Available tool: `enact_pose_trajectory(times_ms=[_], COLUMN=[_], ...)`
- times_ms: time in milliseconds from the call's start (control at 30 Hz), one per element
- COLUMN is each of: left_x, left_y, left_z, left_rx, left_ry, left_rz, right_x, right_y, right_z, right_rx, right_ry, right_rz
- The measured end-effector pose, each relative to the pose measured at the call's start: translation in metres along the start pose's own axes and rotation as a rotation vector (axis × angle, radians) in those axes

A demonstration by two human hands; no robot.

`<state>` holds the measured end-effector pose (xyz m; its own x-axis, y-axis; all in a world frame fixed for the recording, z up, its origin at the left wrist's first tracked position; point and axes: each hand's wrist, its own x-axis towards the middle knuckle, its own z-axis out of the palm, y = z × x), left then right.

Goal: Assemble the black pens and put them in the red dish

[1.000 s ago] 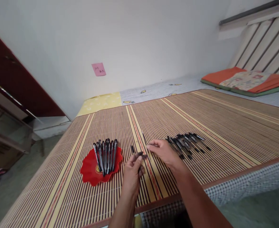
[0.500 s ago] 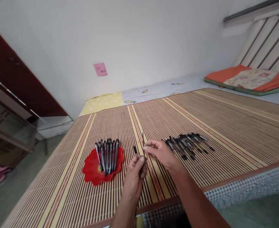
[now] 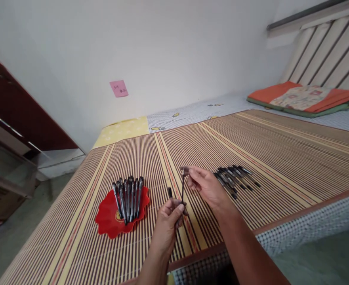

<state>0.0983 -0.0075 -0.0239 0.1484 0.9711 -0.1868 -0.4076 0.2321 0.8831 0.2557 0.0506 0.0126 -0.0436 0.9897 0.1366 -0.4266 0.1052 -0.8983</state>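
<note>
One slim rod is in work above the mat: left hand fingers pinched on its base; right hand fingers curled at its tip, grip unclear. Red dish pens or right-side pile: which is finished, cannot tell from here.

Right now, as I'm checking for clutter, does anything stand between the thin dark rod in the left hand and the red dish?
Yes: left of the thin dark rod, a short black piece; whether it is held, I cannot tell. Then only striped mat up to the red dish.
</note>
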Motion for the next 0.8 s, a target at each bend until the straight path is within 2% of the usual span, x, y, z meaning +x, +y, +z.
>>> enact_pose_trajectory(times_ms=[167, 333, 500, 633, 800], left_x=[0.000, 0.002, 0.002, -0.001, -0.001], left_y=[-0.006, -0.007, -0.005, -0.002, -0.002], left_z=[0.000, -0.002, -0.001, 0.004, 0.006], left_rx=[0.066, 0.115, 0.128, 0.172, 0.213], left_ry=[-0.009, -0.011, 0.001, 0.019, 0.080], left_rz=[0.011, 0.066, 0.053, 0.052, 0.118], right_x=[-0.001, -0.003, -0.001, 0.001, 0.005], right_y=[-0.003, -0.006, -0.002, -0.001, -0.008], right_z=[0.002, 0.000, -0.005, -0.012, -0.020], right_rx=[0.007, 0.022, -0.037, -0.068, 0.097], right_ry=[0.002, -0.065, -0.072, 0.044, 0.229], right_rz=[0.032, 0.068, 0.071, 0.024, -0.090])
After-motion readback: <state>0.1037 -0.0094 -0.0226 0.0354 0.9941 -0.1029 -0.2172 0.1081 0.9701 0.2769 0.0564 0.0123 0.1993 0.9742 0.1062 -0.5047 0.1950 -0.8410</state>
